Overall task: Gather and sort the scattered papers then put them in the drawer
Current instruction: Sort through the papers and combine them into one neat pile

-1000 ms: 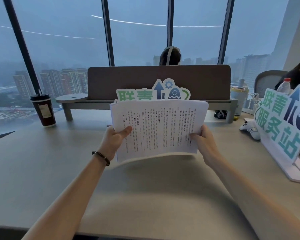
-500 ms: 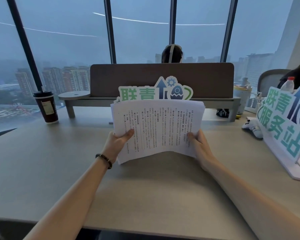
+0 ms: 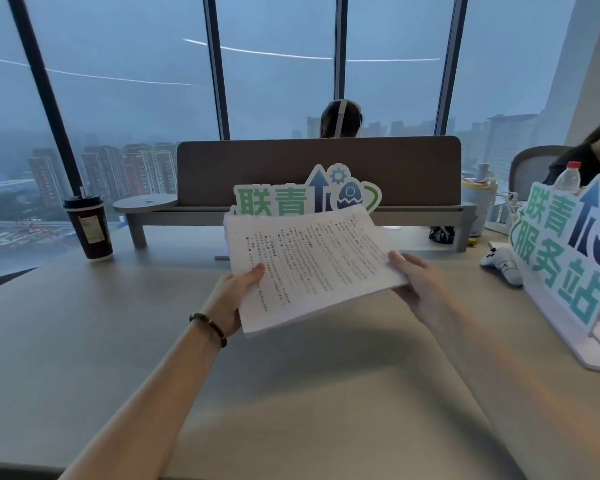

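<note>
Tilting now, the white stack of printed papers (image 3: 312,265) is leaning flatter with its right side higher than a moment ago. Both the left hand (image 3: 234,299) and right hand (image 3: 413,285) are gripping its sides, above the beige table's (image 3: 84,341) far middle.

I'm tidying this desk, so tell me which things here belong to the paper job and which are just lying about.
Belongs to the job:
stack of papers
left hand
right hand

Just lying about:
coffee cup
white game controller
water bottle
two cut-out signs
</note>
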Demonstrator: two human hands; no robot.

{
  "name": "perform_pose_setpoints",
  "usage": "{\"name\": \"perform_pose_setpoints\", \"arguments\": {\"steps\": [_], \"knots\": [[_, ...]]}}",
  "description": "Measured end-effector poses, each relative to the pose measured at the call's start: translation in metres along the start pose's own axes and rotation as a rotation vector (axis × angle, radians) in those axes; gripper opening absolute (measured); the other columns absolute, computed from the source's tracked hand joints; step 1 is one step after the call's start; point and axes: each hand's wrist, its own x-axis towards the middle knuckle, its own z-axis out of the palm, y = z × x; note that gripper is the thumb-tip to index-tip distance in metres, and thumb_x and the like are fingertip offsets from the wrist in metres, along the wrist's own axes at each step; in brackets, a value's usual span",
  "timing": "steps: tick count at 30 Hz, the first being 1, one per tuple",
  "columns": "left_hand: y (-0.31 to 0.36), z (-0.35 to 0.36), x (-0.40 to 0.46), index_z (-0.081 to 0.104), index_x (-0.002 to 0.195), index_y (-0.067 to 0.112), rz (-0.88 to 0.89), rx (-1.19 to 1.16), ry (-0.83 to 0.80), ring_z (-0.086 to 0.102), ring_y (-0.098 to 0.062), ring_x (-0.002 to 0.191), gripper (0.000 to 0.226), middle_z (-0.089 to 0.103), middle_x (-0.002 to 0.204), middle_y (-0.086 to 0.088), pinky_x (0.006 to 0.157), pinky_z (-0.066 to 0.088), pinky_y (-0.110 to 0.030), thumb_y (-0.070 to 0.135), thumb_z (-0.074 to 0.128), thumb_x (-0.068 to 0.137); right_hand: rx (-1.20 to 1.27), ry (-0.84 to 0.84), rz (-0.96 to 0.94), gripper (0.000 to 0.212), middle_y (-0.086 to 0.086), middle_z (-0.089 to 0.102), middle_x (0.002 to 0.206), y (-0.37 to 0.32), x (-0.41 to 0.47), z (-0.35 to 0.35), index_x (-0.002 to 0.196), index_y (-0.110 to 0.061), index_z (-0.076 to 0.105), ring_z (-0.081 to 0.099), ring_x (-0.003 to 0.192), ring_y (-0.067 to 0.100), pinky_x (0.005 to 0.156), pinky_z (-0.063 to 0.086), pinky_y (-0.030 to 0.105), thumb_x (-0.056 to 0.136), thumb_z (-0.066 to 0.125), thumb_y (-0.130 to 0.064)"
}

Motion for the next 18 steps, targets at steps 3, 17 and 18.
{"name": "perform_pose_setpoints", "arguments": {"steps": [3, 17, 18], "knots": [[-0.008, 0.031, 0.0, 0.062, 0.122, 0.016, 0.011, -0.174, 0.046, 0.068, -0.029, 0.104, 0.026, 0.071, 0.116, -0.007, 0.082, 0.058, -0.046, 0.014, 0.056, 0.097, 0.365, 0.066, 0.109, 0.033, 0.012, 0.074, 0.097, 0.007, -0.01, 0.021, 0.112, -0.004, 0.062, 0.075, 0.078, 0.022, 0.06, 0.06, 0.033, 0.087, 0.073, -0.022], [0.0, 0.058, -0.011, 0.062, 0.119, 0.012, 0.168, -0.324, -0.089, 0.064, -0.029, 0.103, 0.038, 0.07, 0.114, -0.012, 0.09, 0.049, -0.046, 0.038, 0.043, 0.099, 0.022, 0.241, -0.107, 0.013, 0.004, 0.069, 0.105, 0.017, -0.018, 0.04, 0.111, -0.021, 0.053, 0.07, 0.092, 0.026, 0.082, 0.059, 0.052, 0.099, 0.05, -0.022], [0.009, 0.047, -0.007, 0.059, 0.126, 0.011, 0.122, -0.347, -0.129, 0.061, -0.03, 0.106, 0.052, 0.066, 0.121, -0.015, 0.089, 0.049, -0.046, 0.049, 0.04, 0.096, 0.008, 0.214, -0.092, 0.014, 0.005, 0.07, 0.104, 0.013, -0.019, 0.037, 0.113, -0.021, 0.054, 0.07, 0.091, 0.026, 0.08, 0.06, 0.051, 0.1, 0.05, -0.021]]}}
